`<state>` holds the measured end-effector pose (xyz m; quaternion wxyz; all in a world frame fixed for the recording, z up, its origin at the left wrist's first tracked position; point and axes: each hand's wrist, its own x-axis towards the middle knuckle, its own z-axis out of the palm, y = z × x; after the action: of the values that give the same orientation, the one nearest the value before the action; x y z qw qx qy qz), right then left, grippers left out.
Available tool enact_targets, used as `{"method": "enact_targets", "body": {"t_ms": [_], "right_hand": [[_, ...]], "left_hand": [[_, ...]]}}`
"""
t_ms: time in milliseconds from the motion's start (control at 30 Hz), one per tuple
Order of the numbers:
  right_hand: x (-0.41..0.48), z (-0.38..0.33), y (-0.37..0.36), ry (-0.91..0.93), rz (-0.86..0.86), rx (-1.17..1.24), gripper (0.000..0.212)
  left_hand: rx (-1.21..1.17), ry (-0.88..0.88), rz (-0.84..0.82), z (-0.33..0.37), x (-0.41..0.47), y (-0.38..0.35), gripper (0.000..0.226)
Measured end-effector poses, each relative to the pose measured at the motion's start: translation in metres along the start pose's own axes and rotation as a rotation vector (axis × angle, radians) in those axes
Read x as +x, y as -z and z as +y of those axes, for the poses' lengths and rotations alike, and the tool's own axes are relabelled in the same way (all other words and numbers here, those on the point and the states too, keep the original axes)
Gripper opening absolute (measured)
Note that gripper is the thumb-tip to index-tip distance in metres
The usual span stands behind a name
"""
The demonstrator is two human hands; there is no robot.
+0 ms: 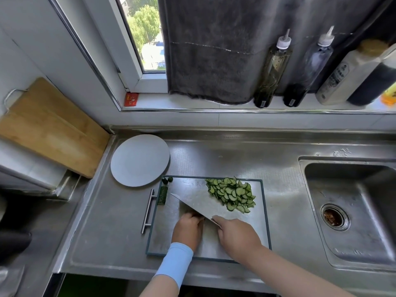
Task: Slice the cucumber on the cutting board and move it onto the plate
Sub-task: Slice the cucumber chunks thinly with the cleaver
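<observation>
Right hand [235,234] grips the broad steel cleaver [192,203] — left hand [188,229] curls beside the blade, its hold hidden; keep knuckles tucked.

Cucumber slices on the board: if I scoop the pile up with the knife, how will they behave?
The slices are thin half-moons in a loose, overlapping heap, so they will probably slide apart rather than move as one. Cut faces show, so they are likely slippery and may cling to the knife. Each looks light and bendy; pushing should fan them out.
</observation>
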<state>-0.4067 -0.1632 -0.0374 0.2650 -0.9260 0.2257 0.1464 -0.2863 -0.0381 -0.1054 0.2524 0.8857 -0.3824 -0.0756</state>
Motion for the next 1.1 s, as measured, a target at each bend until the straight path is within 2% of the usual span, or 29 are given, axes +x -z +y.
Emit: {"method": "enact_targets", "body": {"t_ms": [200,500,767,933,1100], "right_hand": [[-0.016,0.000,-0.006,0.004,0.022,0.012,0.034],[-0.020,0.007,-0.006,-0.039,0.023,0.014,0.030],[-0.018,0.005,-0.003,-0.055,0.002,0.082,0.020],[-0.009,0.007,0.003,-0.074,-0.055,0.147,0.026],[0.006,0.004,0.002,-0.081,-0.090,0.207,0.032]], "left_hand": [[0.029,-0.009,-0.017,0.002,-0.001,0.003,0.026],[0.036,0.076,-0.066,0.004,0.001,0.004,0.010],[0.034,0.082,-0.094,0.005,0.004,0.006,0.015],[-0.024,0.107,-0.076,0.001,0.003,0.002,0.007],[-0.069,0.082,-0.057,0.001,0.003,0.000,0.014]]}}
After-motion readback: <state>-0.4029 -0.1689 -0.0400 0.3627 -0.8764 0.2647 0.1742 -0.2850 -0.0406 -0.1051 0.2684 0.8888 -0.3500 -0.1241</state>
